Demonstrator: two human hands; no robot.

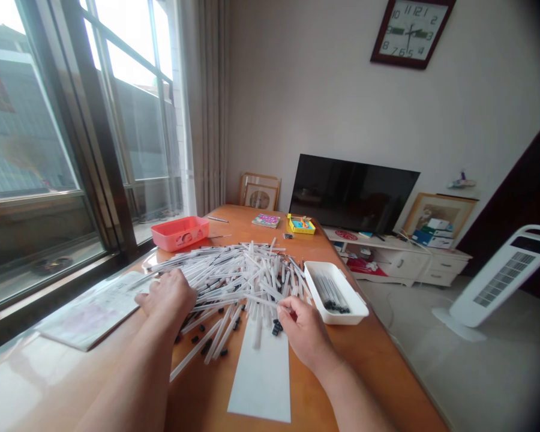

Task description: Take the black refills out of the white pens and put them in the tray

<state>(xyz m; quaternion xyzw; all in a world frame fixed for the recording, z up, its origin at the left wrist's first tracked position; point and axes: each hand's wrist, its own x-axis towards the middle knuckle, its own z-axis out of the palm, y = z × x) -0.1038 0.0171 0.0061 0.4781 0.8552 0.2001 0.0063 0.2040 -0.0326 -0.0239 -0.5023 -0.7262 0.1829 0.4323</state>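
A big heap of clear plastic pen tubes (234, 276) lies across the wooden table (369, 372). My left hand (168, 297) rests on the heap's left side, fingers curled down into the tubes. My right hand (303, 330) pinches one clear tube (263, 301) at the heap's right edge. Small black caps (276, 327) lie scattered just beside that hand, on a white paper sheet (263, 378). A white tray (335, 291) holding several dark pen refills stands to the right of my right hand.
A pink plastic box (180, 233) sits at the far left of the table, near the window. An open booklet (94, 312) lies at the left. A small book (266, 220) and a yellow box (300, 225) are at the far end. A white fan (499, 279) stands on the floor.
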